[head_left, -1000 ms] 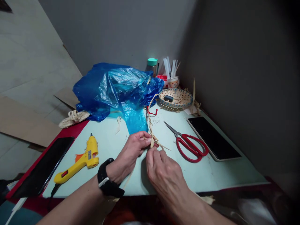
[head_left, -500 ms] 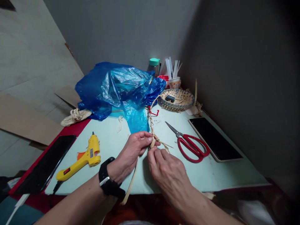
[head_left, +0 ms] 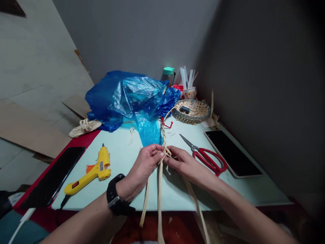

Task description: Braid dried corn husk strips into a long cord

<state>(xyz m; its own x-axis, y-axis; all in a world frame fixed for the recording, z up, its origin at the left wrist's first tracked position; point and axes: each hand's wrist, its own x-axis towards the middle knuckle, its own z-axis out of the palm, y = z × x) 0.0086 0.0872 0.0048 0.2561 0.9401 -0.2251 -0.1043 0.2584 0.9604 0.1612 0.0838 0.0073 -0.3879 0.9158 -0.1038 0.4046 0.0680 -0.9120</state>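
Pale green worktop (head_left: 228, 189) seen from above by the person seated at it, set into a grey corner. At the far left a dark phone (head_left: 50, 176) lies flat on the worktop's red edge. Just right of it a yellow glue gun (head_left: 88, 171) rests on its side, nozzle pointing away. Behind it sits a knotted bundle of dried husk (head_left: 85, 126), and beside that a crumpled blue plastic bag (head_left: 132, 98) fills the back of the worktop.

In the middle, the left hand (head_left: 143, 166), with a black watch (head_left: 115, 200) on its wrist, has its fingers pinched closed on the near end of a thin braid (head_left: 164, 137) of pale straw. The braid runs away across the worktop to a bit of red thread (head_left: 166, 123) near the bag. Three loose strips (head_left: 158, 203) trail from the pinch toward the viewer and hang over the front edge. The right hand (head_left: 188, 166) meets the left at the same spot, fingers closed on the braid's end (which strip each finger holds cannot be made out).

Right of the hands lie red-handled scissors (head_left: 207, 157), blades closed. Behind them stand a shallow woven basket (head_left: 194, 110), a cup of white sticks (head_left: 189, 89) and a green-capped bottle (head_left: 168, 75). At the far right a dark tablet (head_left: 232, 153) lies flat near the wall.
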